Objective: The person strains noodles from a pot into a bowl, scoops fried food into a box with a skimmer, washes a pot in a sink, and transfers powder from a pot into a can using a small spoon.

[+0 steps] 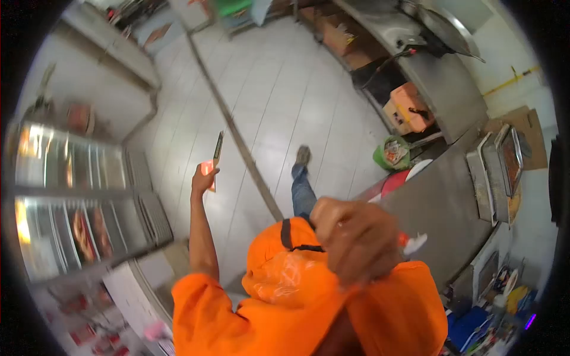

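Observation:
My left hand (205, 175) is stretched out over the tiled floor, its fingers closed around a thin flat packet (218, 149). The packet has a dark printed strip and a pale edge, with an orange-red patch by my thumb. Close to the camera, my right hand (359, 237) is curled into a fist in front of my orange shirt (267, 320). A small white and red piece (415, 243) shows just beyond its knuckles. Whether the fist holds that piece is unclear, and the inside of the fist is hidden.
A lit glass-fronted cooler (71, 231) stands on the left. To the right runs a steel counter (433, 207) with metal trays (484, 178) near the wall. A green bucket (383, 157) of scraps and an orange box (409, 107) sit beyond it.

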Demonstrator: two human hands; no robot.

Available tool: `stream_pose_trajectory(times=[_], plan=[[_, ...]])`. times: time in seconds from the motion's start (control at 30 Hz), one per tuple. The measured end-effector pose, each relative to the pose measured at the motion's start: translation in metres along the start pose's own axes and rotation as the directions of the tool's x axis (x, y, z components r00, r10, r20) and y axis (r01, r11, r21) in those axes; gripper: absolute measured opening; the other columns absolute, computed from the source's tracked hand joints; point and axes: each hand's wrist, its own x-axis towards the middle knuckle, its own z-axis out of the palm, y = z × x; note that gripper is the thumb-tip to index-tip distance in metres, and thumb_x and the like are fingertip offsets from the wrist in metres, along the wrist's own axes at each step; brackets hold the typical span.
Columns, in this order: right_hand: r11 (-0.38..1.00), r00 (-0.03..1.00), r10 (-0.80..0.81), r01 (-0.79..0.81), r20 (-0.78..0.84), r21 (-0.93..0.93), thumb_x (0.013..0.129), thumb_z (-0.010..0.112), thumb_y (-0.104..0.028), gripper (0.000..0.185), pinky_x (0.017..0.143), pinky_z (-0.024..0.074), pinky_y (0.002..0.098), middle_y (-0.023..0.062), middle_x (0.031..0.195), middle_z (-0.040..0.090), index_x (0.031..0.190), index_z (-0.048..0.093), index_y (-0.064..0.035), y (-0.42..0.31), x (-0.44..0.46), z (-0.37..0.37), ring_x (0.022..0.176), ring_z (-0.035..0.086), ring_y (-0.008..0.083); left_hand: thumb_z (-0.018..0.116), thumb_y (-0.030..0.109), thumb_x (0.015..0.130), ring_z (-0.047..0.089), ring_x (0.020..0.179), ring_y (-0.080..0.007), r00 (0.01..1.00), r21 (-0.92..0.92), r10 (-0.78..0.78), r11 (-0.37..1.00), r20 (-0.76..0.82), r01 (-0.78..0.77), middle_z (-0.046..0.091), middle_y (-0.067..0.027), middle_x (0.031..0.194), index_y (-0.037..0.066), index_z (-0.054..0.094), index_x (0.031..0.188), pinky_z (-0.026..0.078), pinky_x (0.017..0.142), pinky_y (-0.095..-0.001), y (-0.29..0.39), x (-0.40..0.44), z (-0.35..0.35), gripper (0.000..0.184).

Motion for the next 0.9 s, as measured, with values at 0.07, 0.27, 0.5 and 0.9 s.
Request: stream_pose_trajectory(times=[0.07, 0.27, 0.5, 0.9], plan=[[0.990, 0.989, 0.141, -0.142, 0.033, 0.026, 0.092, 0.065, -0.030, 0.029, 0.068, 0.0427, 0.0340, 0.0011, 0.077, 0.064, 0.078, 0.068, -0.0050, 0.041, -0.006, -0.057, 0.073, 0.059, 0.0187, 0.078, 0.042, 0.072, 0.065, 0.100, -0.0287, 0.997, 0.028, 0.050, 0.998, -0.064, -0.048, 0.067, -0.0157, 0.108, 0.007, 0.052, 0.126, 0.052, 0.084, -0.0397, 0.062, 0.056, 0.011, 0.069], [0.667, 0.606, 0.538, -0.731, -0.586, -0.145, 0.094, 0.061, -0.016, 0.016, 0.075, 0.0460, 0.0265, 0.0018, 0.087, 0.064, 0.093, 0.066, -0.0012, 0.138, 0.006, -0.256, 0.078, 0.054, 0.0113, 0.049, 0.019, 0.089, 0.055, 0.068, -0.0342, 0.865, 0.113, 0.455, 0.868, 0.213, -0.484, 0.053, -0.0126, 0.072, 0.006, 0.060, 0.097, 0.045, 0.059, -0.0438, -0.066, 0.178, 0.170, 0.019], [0.713, 0.518, 0.497, -0.701, -0.696, -0.012, 0.096, 0.059, -0.025, 0.022, 0.070, 0.0440, 0.0234, -0.0012, 0.077, 0.054, 0.101, 0.065, -0.0046, 0.223, 0.099, -0.510, 0.073, 0.050, 0.0078, 0.050, 0.027, 0.091, 0.052, 0.063, -0.0180, 0.795, 0.074, -0.257, 0.963, 0.549, 0.260, 0.051, -0.0004, 0.067, 0.008, 0.061, 0.086, 0.047, 0.061, -0.0324, 0.054, 0.196, 0.186, 0.022], [0.435, -0.171, -0.353, -0.901, -0.920, 0.001, 0.097, 0.056, -0.036, 0.034, 0.068, 0.0455, 0.0268, -0.0004, 0.086, 0.061, 0.111, 0.065, -0.0057, 0.340, 0.077, -1.097, 0.076, 0.056, 0.0112, 0.046, 0.019, 0.092, 0.052, 0.064, -0.0136, 0.895, -0.353, 0.105, 0.934, 0.433, 0.061, 0.057, 0.0001, 0.070, 0.008, 0.061, 0.074, 0.048, 0.062, -0.0295, 0.295, 0.684, 0.183, 0.026]])
